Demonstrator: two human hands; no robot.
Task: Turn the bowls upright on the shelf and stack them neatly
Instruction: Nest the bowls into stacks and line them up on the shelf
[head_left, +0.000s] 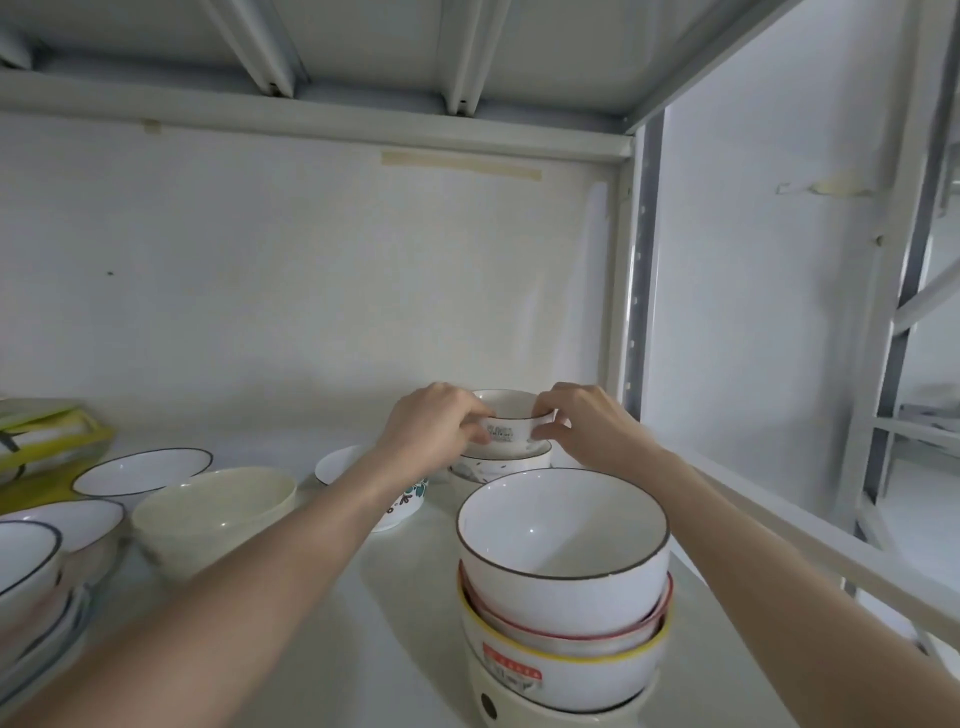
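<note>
At the back of the shelf, my left hand and right hand pinch a small white bowl between them, upright, over a wider bowl. Its barcode sticker is too blurred to read. At six o'clock stands a stack of bowls; its red label is illegible.

A storeroom, going by the bare metal shelving against plain white walls.
</note>
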